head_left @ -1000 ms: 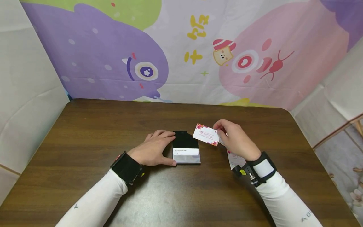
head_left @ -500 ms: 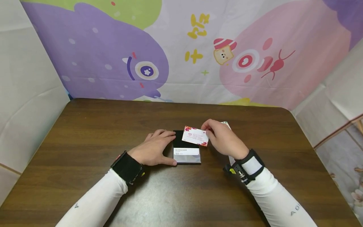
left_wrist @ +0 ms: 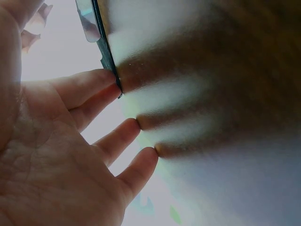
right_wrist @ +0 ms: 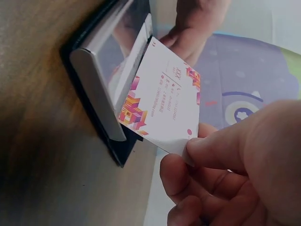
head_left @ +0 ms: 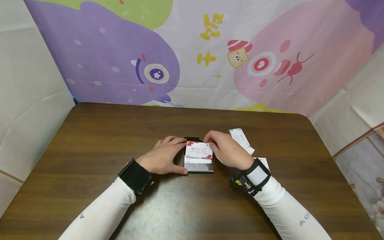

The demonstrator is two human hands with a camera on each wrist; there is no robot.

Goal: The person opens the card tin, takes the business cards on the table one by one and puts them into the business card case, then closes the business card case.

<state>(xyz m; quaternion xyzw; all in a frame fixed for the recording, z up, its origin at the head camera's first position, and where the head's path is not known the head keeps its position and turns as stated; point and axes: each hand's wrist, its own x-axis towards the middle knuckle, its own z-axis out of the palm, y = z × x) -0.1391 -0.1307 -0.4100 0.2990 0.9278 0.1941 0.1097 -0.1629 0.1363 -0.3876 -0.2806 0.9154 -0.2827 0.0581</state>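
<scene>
A black business card case (head_left: 192,138) with a shiny metal pocket (head_left: 198,167) lies on the table, a white card (head_left: 192,160) showing inside the pocket. My left hand (head_left: 163,156) rests at the case's left side, fingers extended and touching its edge; the left wrist view shows fingertips (left_wrist: 149,155) on the tabletop. Between thumb and fingers my right hand (head_left: 229,150) pinches a white business card (right_wrist: 164,94) with a red and orange floral print by its corner. That card is tilted over the case, its lower edge at the pocket's mouth.
To the right lie a white card with green leaf corners (head_left: 241,140) and another white card (head_left: 264,163), partly hidden by my right wrist. The brown wooden table (head_left: 120,130) ends at a cartoon-printed cloth (head_left: 192,83) behind.
My right hand has carried the floral card leftward and down, from beside the case to over it. Cards on the right have come into view. My left hand has stayed in place.
</scene>
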